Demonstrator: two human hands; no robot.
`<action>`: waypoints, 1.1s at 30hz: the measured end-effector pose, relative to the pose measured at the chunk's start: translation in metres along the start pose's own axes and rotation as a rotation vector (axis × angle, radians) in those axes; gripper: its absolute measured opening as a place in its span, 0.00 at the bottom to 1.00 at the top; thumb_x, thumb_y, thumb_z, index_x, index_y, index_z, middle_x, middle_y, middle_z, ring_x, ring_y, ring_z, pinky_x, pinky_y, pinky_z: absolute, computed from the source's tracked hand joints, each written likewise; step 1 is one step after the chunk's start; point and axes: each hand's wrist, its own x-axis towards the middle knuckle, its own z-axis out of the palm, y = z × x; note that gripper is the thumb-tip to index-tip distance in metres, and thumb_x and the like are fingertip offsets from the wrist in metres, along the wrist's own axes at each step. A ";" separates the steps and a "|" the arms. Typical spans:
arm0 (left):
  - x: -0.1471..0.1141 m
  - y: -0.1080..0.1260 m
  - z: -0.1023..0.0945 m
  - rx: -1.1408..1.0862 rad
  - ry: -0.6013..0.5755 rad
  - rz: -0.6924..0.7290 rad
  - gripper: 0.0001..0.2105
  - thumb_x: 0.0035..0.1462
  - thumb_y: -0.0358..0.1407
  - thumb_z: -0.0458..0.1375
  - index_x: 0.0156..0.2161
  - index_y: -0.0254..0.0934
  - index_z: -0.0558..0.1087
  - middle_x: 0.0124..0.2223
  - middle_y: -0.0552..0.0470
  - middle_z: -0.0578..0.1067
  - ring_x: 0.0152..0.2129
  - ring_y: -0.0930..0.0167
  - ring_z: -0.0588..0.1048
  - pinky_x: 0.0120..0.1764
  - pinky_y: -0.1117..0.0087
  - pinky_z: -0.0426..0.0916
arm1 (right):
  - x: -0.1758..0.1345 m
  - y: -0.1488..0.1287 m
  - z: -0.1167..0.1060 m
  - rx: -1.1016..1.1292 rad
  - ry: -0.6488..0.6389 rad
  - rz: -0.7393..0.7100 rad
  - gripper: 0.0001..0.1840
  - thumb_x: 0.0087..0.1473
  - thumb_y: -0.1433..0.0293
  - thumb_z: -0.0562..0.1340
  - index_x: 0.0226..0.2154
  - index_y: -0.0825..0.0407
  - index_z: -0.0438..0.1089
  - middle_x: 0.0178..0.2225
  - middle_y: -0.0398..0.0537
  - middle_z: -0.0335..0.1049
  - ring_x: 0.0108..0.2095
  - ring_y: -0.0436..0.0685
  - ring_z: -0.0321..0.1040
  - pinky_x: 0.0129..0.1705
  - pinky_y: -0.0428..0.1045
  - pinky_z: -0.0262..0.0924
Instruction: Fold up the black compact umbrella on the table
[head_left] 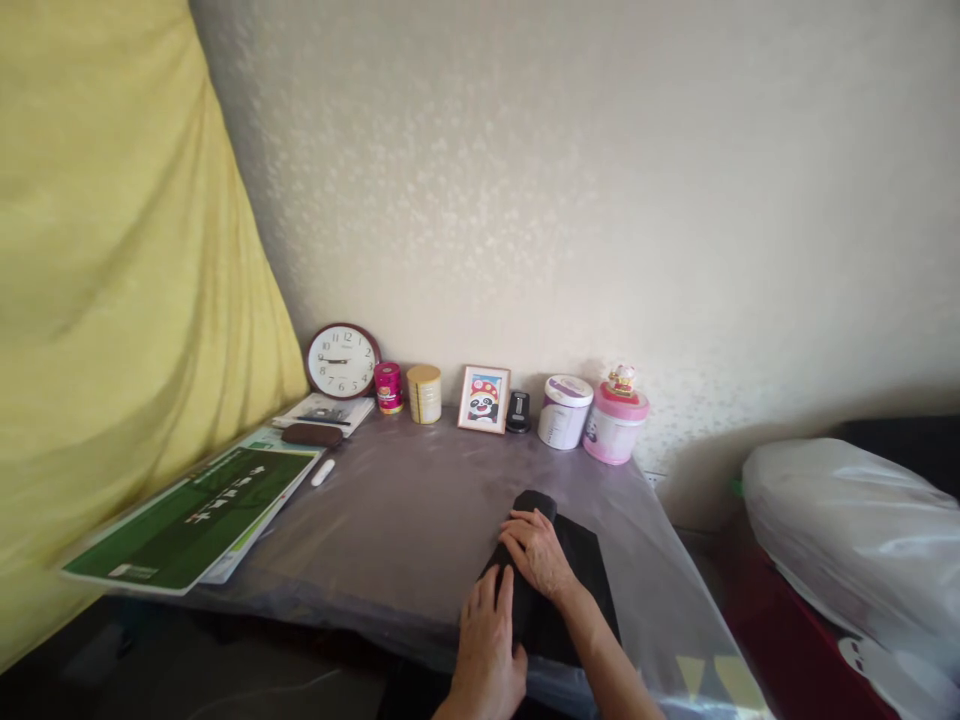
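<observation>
A piece of black, cloth-like material (pixel 589 560) lies near the front edge of the table; its left side is rolled or folded into a thick strip, and a flat part spreads to the right. My right hand (pixel 536 552) rests on the upper part of the thick strip, fingers stretched across it. Lower down, my left hand (pixel 487 635) presses against the strip's left side, with its fingers extended and thumb apart. Both hands cover much of the strip, so I cannot tell exactly what the black item is.
Along the wall stand a round clock (pixel 343 361), a pink can (pixel 388 388), a yellow tin (pixel 425 395), a framed panda picture (pixel 484 400), a black object (pixel 518 411) and two tubs (pixel 565 415). Green-covered booklets (pixel 202 510) and a brown case (pixel 312 435) lie left.
</observation>
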 end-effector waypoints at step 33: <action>-0.002 0.007 -0.007 -0.030 -0.017 -0.023 0.45 0.39 0.24 0.51 0.62 0.38 0.34 0.52 0.46 0.65 0.48 0.61 0.63 0.51 0.62 0.56 | -0.078 0.064 -0.034 0.088 0.313 0.723 0.28 0.44 0.49 0.52 0.36 0.54 0.70 0.35 0.56 0.75 0.40 0.65 0.71 0.39 0.52 0.64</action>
